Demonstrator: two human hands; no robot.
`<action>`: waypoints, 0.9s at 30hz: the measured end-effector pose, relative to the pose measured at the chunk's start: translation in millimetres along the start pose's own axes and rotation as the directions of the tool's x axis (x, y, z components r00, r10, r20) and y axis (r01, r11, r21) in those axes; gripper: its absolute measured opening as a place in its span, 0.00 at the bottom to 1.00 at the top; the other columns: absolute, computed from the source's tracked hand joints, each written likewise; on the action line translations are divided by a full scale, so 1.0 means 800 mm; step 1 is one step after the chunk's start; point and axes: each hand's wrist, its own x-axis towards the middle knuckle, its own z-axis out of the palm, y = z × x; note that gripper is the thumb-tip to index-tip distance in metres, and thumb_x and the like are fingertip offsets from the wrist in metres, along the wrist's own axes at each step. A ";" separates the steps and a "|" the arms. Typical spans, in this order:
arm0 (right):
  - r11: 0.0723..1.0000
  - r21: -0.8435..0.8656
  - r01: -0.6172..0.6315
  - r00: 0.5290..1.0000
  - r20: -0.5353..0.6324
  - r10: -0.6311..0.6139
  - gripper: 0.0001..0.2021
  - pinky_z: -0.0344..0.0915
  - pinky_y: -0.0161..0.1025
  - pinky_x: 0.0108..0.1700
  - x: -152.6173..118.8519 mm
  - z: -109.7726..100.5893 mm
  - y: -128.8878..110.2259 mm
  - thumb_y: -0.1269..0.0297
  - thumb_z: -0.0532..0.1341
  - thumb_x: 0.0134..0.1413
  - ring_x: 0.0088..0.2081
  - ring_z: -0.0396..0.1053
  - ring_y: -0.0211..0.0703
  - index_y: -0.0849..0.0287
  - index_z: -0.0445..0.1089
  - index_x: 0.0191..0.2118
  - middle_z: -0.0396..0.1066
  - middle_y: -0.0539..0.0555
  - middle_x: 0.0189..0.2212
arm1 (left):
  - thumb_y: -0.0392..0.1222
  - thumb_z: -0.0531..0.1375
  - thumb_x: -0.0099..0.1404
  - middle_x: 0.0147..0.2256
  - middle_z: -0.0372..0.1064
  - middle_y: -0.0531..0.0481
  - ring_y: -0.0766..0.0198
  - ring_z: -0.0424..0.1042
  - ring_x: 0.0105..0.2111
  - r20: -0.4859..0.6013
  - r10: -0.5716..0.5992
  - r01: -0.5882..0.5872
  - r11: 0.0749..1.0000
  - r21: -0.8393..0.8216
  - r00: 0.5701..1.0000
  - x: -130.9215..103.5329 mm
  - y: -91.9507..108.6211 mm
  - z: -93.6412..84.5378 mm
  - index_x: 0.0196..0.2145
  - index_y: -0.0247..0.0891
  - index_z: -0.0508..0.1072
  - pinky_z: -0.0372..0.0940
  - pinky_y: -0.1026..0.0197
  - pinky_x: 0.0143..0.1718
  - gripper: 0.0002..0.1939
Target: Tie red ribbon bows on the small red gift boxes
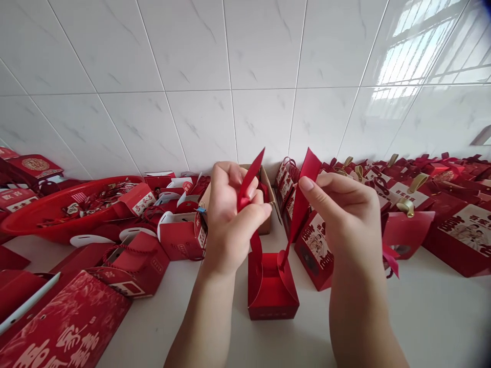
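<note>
A small red box (273, 301) stands on the white table with its top partly open, and a red ribbon (299, 214) rises from both sides of it. My left hand (240, 214), palm turned up, has its fingers curled round one end of the ribbon, whose pointed tip sticks up above the thumb. To the right, my right hand (341, 209) pinches the other ribbon end between thumb and fingers. Both ends are held above the box, apart from each other.
On the left, a red oval basket (38, 222) holds small red packets, with red boxes (143, 263) in front. Rows of finished-looking red gift boxes (460, 225) fill the right. Behind my left hand stands a cardboard box (271, 220), near the tiled wall (261, 117).
</note>
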 end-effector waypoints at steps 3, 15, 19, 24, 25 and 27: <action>1.000 0.003 0.003 1.000 0.006 -0.003 0.08 0.61 0.34 0.27 0.000 0.000 0.000 0.65 0.64 0.53 0.25 0.62 0.35 0.54 0.71 0.24 0.65 0.47 0.21 | 0.32 0.59 0.55 0.24 0.52 0.58 0.74 0.48 0.18 0.047 -0.012 0.011 1.000 0.025 0.999 0.000 -0.001 -0.001 0.29 0.41 0.60 0.43 0.67 0.16 0.10; 1.000 -0.018 0.022 1.000 -0.011 -0.022 0.10 0.56 0.34 0.23 -0.003 -0.001 -0.002 0.64 0.64 0.53 0.22 0.57 0.34 0.56 0.69 0.23 0.60 0.47 0.19 | 0.44 0.64 0.59 0.32 0.72 0.52 0.64 0.72 0.34 -0.067 0.186 -0.175 0.974 0.142 0.980 0.008 -0.009 -0.010 0.32 0.41 0.74 0.69 0.60 0.37 0.05; 0.998 -0.027 0.058 0.998 -0.018 -0.059 0.10 0.54 0.33 0.22 -0.003 -0.001 -0.001 0.64 0.64 0.53 0.21 0.56 0.32 0.57 0.68 0.23 0.60 0.46 0.18 | 0.43 0.63 0.60 0.33 0.74 0.54 0.63 0.74 0.38 -0.067 0.255 -0.240 0.954 0.180 0.965 0.008 -0.011 -0.014 0.33 0.43 0.75 0.69 0.58 0.43 0.04; 0.996 -0.007 0.085 0.996 -0.029 -0.085 0.11 0.53 0.33 0.22 -0.003 0.001 -0.001 0.66 0.64 0.53 0.20 0.54 0.31 0.59 0.68 0.22 0.58 0.46 0.18 | 0.43 0.63 0.60 0.33 0.74 0.53 0.64 0.74 0.37 -0.067 0.244 -0.227 0.955 0.190 0.968 0.008 -0.011 -0.014 0.33 0.43 0.75 0.70 0.60 0.42 0.03; 0.996 -0.006 0.090 0.995 -0.038 -0.090 0.11 0.53 0.33 0.21 -0.003 0.001 -0.001 0.66 0.64 0.53 0.20 0.54 0.31 0.59 0.68 0.22 0.57 0.46 0.18 | 0.43 0.63 0.60 0.32 0.73 0.53 0.64 0.73 0.36 -0.069 0.237 -0.221 0.956 0.191 0.969 0.007 -0.011 -0.014 0.32 0.43 0.75 0.70 0.60 0.40 0.03; 0.995 -0.007 0.095 0.994 -0.060 -0.096 0.11 0.53 0.33 0.21 -0.003 0.002 0.000 0.65 0.64 0.53 0.21 0.54 0.31 0.58 0.68 0.22 0.57 0.46 0.18 | 0.43 0.64 0.59 0.30 0.72 0.54 0.65 0.72 0.33 -0.073 0.227 -0.210 0.959 0.191 0.971 0.007 -0.010 -0.015 0.31 0.42 0.75 0.69 0.62 0.37 0.03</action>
